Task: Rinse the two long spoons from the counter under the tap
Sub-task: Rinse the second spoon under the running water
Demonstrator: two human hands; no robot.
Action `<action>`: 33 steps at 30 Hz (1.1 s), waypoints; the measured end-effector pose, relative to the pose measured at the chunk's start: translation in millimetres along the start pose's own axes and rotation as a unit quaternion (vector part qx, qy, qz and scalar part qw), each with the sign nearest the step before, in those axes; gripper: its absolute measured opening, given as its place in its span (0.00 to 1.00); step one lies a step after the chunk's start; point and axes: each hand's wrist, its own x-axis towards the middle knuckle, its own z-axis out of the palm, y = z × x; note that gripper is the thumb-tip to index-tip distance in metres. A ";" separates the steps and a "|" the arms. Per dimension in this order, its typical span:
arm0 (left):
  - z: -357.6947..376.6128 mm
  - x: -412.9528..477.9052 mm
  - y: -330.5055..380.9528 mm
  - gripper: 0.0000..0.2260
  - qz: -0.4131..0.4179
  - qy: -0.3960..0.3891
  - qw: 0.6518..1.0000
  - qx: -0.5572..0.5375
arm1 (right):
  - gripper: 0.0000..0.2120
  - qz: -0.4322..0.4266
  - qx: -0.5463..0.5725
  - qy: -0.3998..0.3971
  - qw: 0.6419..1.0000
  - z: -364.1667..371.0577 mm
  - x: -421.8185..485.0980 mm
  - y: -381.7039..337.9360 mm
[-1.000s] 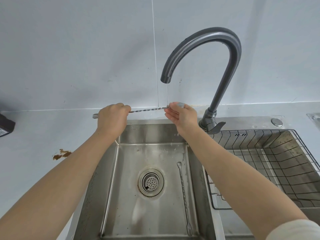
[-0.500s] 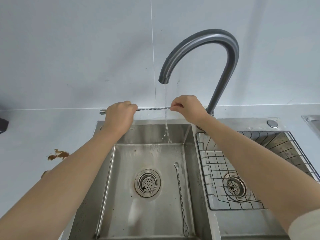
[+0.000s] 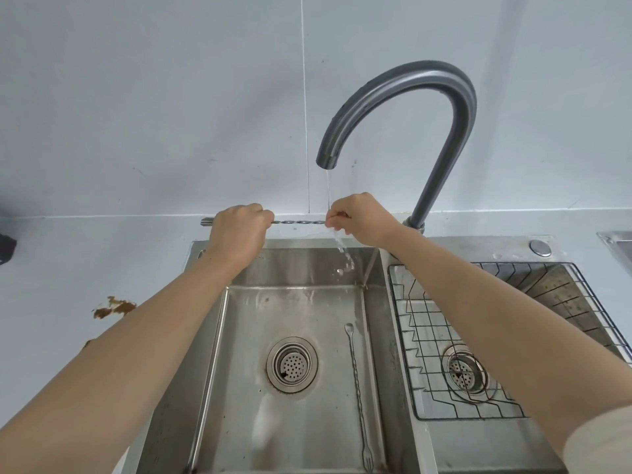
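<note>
Rinsing step: first long spoon point(image 3: 298, 222) held level under the running tap point(image 3: 403, 107), over the left sink basin point(image 3: 294, 371).
Left hand point(image 3: 239, 230): fingers clenched around the spoon's handle end; a short forked tip projects past the fist on the left.
Right hand point(image 3: 362, 218): fingertips pinching the opposite end (the bowl itself is hidden by the fingers).
Water stream point(image 3: 328, 189): thin, striking the spoon just beside the right fingertips, then deflecting down into the basin.
Second long spoon point(image 3: 357, 388): lying on the basin floor, right of the drain strainer point(image 3: 292, 365), bowl toward the wall, forked end toward the person.
Progress (judged): one spoon under water; whether the second has been rinsed cannot be told.
Next move (judged): slide or rotate the held spoon so the twisted stem passes through the stream; a firm grip is needed, since wet metal is slippery.
</note>
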 end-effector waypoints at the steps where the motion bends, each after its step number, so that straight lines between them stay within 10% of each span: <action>1: -0.4 0.2 1.1 0.15 -0.003 0.002 1.000 0.002 | 0.10 -0.006 -0.013 0.004 1.000 2.0 1.6 -1.8; 22: -12.1 23.5 36.2 0.10 -0.010 -0.026 0.999 -0.024 | 0.06 0.095 0.177 0.029 0.979 0.7 1.1 -0.9; 30: -13.7 13.2 71.1 0.03 -0.028 0.133 0.962 -0.237 | 0.13 0.111 0.231 0.064 0.965 7.8 -4.4 -3.3; 33: -12.7 11.3 77.0 0.05 -0.177 0.043 0.906 -0.382 | 0.12 0.120 0.271 0.068 0.953 8.2 -9.1 -2.1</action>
